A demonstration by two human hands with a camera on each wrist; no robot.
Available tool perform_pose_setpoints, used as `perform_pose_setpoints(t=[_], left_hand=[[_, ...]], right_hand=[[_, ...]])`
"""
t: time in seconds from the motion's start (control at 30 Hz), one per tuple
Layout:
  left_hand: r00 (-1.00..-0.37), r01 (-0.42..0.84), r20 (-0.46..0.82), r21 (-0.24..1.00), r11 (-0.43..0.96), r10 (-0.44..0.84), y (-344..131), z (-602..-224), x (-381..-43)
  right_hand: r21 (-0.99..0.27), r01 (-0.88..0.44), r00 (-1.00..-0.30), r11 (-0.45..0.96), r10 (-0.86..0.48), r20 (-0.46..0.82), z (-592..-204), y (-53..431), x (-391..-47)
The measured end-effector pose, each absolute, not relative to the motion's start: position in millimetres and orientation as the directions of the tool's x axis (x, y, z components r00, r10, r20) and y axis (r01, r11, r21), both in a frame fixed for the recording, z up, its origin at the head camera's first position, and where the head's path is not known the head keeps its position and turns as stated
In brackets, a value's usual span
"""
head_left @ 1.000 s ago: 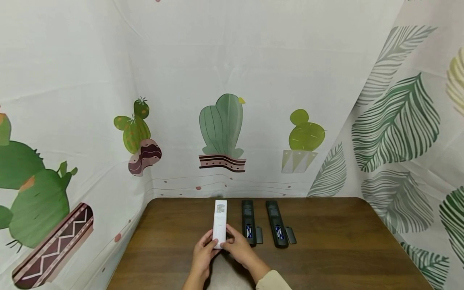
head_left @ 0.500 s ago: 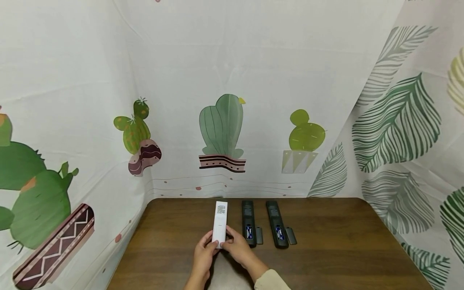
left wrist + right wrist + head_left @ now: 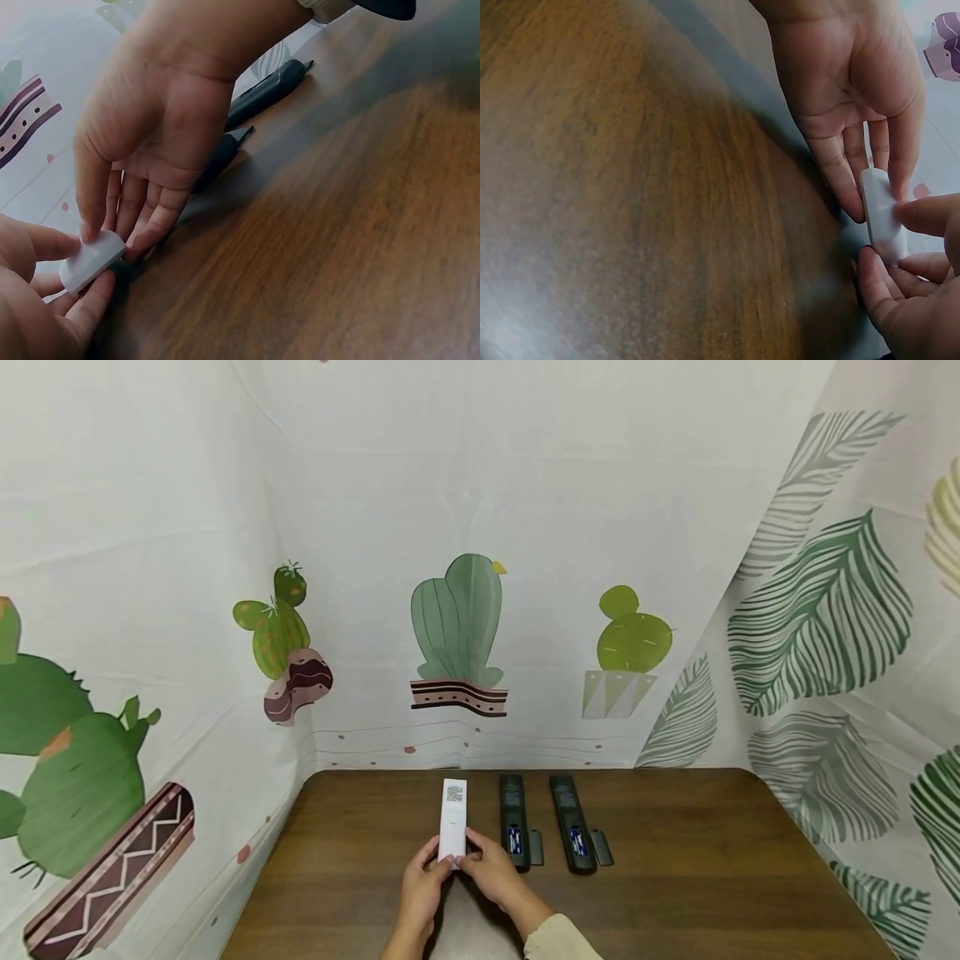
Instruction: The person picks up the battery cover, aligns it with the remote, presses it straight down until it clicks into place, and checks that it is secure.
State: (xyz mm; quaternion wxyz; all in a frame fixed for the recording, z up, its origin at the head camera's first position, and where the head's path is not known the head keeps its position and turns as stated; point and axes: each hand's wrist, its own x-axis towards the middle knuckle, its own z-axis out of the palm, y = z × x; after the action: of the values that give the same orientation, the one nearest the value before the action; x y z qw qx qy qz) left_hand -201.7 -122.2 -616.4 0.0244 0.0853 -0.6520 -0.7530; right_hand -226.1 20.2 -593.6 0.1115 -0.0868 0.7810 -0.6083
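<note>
Both hands hold a white remote control [image 3: 452, 818], its back face up with a small printed label near the far end. My left hand [image 3: 422, 885] grips the near end from the left, thumb on top and fingers along the side. From the right, my right hand [image 3: 492, 872] grips the same end, its thumb beside the left one. Seen from the left wrist, the rounded end of the white remote [image 3: 94, 259] sits between the fingers of both hands. The right wrist view shows that end [image 3: 883, 214] too, with the thumbs pressing on its back.
Two black remotes [image 3: 513, 806] [image 3: 567, 806] lie back up to the right, batteries showing in their uncovered compartments. A loose battery cover [image 3: 536, 847] lies beside one, another cover [image 3: 602, 847] beside the other. The wooden table [image 3: 675, 893] ends at a printed cloth backdrop [image 3: 540, 527].
The white remote has shifted very slightly left, and its far end sits a little lower in the head view. Both hands keep their grip; the black remotes stay put.
</note>
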Motion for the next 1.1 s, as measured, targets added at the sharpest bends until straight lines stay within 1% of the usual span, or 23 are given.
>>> perform_pose_setpoints(t=[0.37,0.63,0.77,0.87,1.03,1.1], left_hand=[[-0.976,-0.063,-0.061,0.998,0.000,-0.211,-121.0,-616.9,-205.0],[-0.964,-0.075,-0.039,0.989,0.126,-0.263,-121.2,-617.5,-205.9],[-0.961,-0.076,-0.018,0.977,0.201,-0.275,-121.5,-616.4,-205.8],[-0.959,-0.058,0.022,0.962,0.268,-0.284,-122.1,-616.0,-206.2],[-0.956,-0.041,0.062,0.940,0.338,-0.288,-122.7,-616.2,-206.1],[-0.954,-0.051,0.057,0.937,0.344,-0.295,-122.7,-616.5,-205.6]], right_hand=[[-0.961,-0.032,-0.969,0.276,-0.242,-0.037,-596.9,19.6,-228.0],[-0.921,-0.101,-0.974,0.376,-0.228,0.014,-602.2,18.2,-229.8],[-0.920,-0.114,-0.973,0.375,-0.231,0.026,-603.5,18.1,-229.8],[-0.918,-0.126,-0.971,0.375,-0.236,0.036,-604.6,18.6,-228.7],[-0.914,-0.146,-0.968,0.377,-0.243,0.055,-605.1,21.1,-227.7],[-0.916,-0.149,-0.967,0.373,-0.247,0.057,-605.2,21.5,-227.7]])
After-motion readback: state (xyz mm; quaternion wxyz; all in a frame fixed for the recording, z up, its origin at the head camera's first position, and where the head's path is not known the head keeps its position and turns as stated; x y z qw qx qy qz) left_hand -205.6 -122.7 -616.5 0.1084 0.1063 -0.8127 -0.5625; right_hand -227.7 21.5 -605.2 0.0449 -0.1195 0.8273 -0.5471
